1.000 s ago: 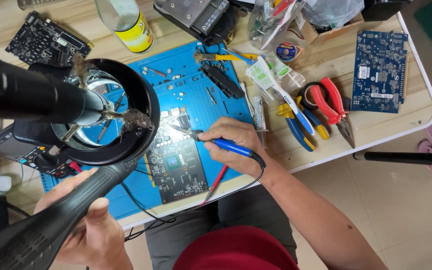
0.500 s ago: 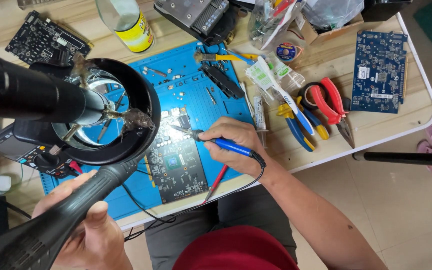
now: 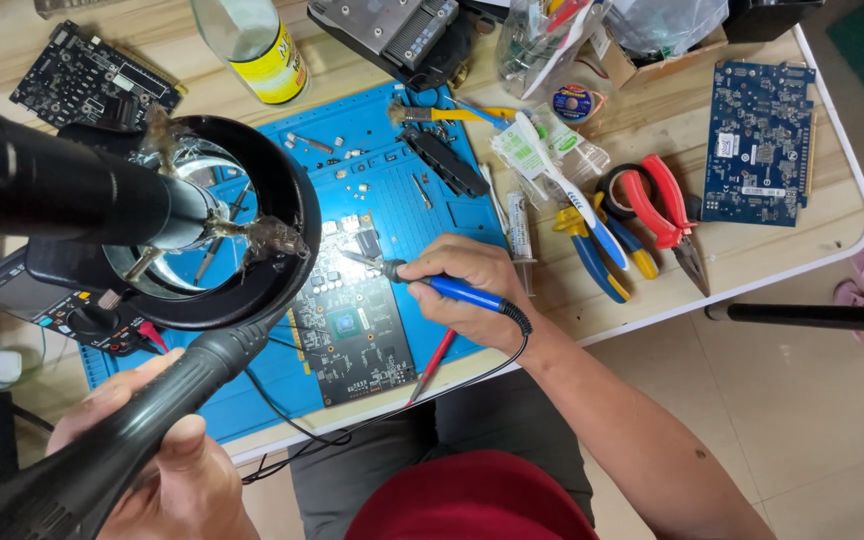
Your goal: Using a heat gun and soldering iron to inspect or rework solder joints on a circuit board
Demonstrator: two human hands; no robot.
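Note:
My right hand (image 3: 470, 290) grips a blue-handled soldering iron (image 3: 442, 286), its tip resting on the upper edge of a dark circuit board (image 3: 352, 325) that lies on a blue work mat (image 3: 392, 190). My left hand (image 3: 167, 470), low at the left, is wrapped around the black flexible arm (image 3: 122, 440) of a round magnifier lamp (image 3: 217, 225). The lamp's black ring hangs over the board's left side and hides part of the mat. A thick black tube (image 3: 52, 185) crosses the left of the view, close to the camera.
A second black board (image 3: 87, 80) lies at the back left, a blue board (image 3: 762, 140) at the right. Red and yellow-blue pliers (image 3: 642, 215), a bottle (image 3: 257, 40), a metal heatsink (image 3: 392, 30), a multimeter (image 3: 42, 300) and small screws surround the mat. The table's white edge (image 3: 832, 120) runs along the right.

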